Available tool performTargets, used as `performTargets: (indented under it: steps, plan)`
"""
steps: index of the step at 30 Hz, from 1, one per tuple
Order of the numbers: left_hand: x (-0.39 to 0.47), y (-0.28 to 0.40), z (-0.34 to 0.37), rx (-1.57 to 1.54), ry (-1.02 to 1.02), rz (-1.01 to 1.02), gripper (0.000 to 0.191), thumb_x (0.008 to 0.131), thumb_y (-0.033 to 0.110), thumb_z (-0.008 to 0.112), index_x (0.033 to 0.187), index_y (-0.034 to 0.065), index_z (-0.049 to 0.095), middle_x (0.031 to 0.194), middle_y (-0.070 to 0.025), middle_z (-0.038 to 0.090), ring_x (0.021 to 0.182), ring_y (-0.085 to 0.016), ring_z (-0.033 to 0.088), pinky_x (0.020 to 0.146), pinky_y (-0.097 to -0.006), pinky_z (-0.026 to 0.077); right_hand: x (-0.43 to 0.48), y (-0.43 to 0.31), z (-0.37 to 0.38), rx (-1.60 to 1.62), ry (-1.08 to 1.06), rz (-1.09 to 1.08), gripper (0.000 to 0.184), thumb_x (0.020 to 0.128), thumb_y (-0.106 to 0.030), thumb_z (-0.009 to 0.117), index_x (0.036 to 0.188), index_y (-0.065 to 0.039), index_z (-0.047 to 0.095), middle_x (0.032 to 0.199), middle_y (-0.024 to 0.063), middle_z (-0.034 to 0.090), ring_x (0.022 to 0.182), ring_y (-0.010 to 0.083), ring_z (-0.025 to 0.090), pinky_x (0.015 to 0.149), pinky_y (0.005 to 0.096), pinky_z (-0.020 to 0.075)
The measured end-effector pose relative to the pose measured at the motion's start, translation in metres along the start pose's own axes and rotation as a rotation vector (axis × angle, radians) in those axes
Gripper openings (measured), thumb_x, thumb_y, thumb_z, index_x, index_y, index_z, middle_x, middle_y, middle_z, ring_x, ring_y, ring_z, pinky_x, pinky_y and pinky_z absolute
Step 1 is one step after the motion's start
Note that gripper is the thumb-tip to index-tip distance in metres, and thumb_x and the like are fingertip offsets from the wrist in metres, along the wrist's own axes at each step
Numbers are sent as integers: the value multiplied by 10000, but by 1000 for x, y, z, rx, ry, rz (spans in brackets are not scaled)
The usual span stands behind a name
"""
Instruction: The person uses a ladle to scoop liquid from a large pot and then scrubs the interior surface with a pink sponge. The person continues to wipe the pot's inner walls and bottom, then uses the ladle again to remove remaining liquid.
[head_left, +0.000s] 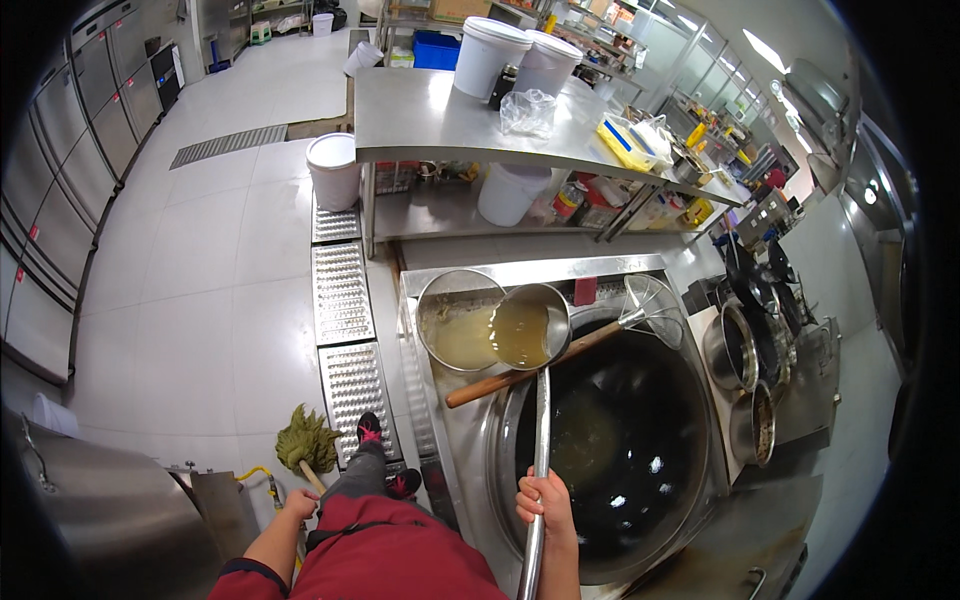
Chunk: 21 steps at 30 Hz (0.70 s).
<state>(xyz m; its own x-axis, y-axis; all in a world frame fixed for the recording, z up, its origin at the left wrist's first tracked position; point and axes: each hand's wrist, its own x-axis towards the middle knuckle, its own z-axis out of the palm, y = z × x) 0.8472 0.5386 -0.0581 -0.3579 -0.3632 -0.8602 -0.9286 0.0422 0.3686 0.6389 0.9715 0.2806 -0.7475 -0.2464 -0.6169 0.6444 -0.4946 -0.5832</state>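
Note:
My right hand (545, 501) grips the long metal handle of a large ladle (541, 435). The ladle's bowl (556, 307) holds yellowish cloudy liquid and tilts over the rim of a round metal pot (442, 289), which contains similar liquid. Under the handle spreads a big dark wok (637, 420) with shallow liquid at its bottom. A wooden-handled wire strainer (570, 351) lies across the wok's far rim, its mesh at the right. My left hand (302, 504) hangs by my side, loosely curled, close to the handle of a green mop (306, 442); nothing is visible in it.
A steel work table (420, 112) with white lidded buckets (491, 56) stands beyond the stove. Metal pots (729, 349) sit to the right of the wok. Grated drain covers (343, 292) run along the tiled floor, with another white bucket (334, 176) at their far end.

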Motion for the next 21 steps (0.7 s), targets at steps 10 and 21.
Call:
performTargets:
  steps: [10,21]
  plan:
    - [10,10,-4,292,272,169,243,744,248,721,864,41,678,810,-177,701,779,-331,689,748,-427,558,22,12,6,-602,267,-223,152,878,-15,517,996,-64,434,647,36,433,389,108,415,332,297,389]
    - [2,92,0,358,-29,161,402,841,360,624,651,8,660,618,-140,623,542,-265,612,544,-425,483,12,75,-69,-778,768,-534,244,864,-109,668,1037,-13,526,769,152,632,695,276,668,659,398,507]
